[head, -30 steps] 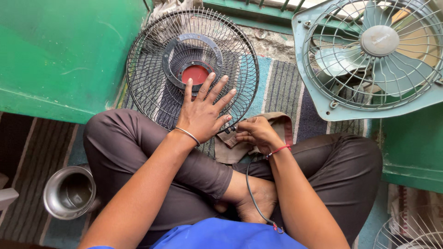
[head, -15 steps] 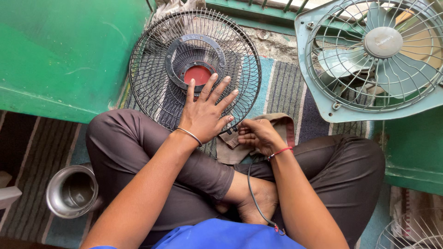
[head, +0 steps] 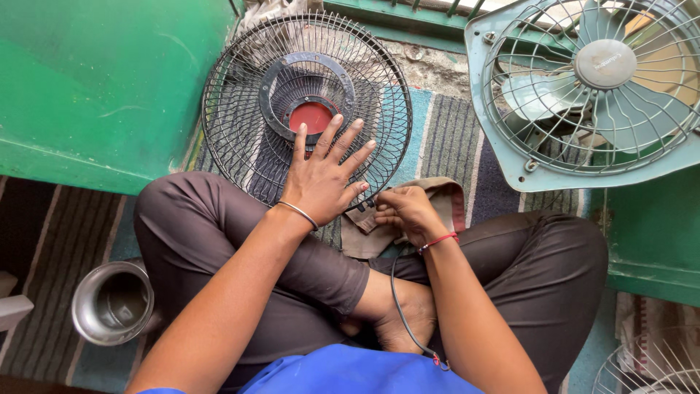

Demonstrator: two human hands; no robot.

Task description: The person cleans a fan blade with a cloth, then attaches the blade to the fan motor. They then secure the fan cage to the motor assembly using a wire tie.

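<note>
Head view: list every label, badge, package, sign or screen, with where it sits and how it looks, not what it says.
Round grey hub badge: centre of the pale teal square-framed fan, upper right; small lettering, too fine to make out.
Round red disc: centre of the black round wire fan guard, above the left hand; plain, no print visible.
No packages, signs or screens in view.

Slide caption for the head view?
Left hand flat on a black fan guard; right hand works at its rim.
</note>
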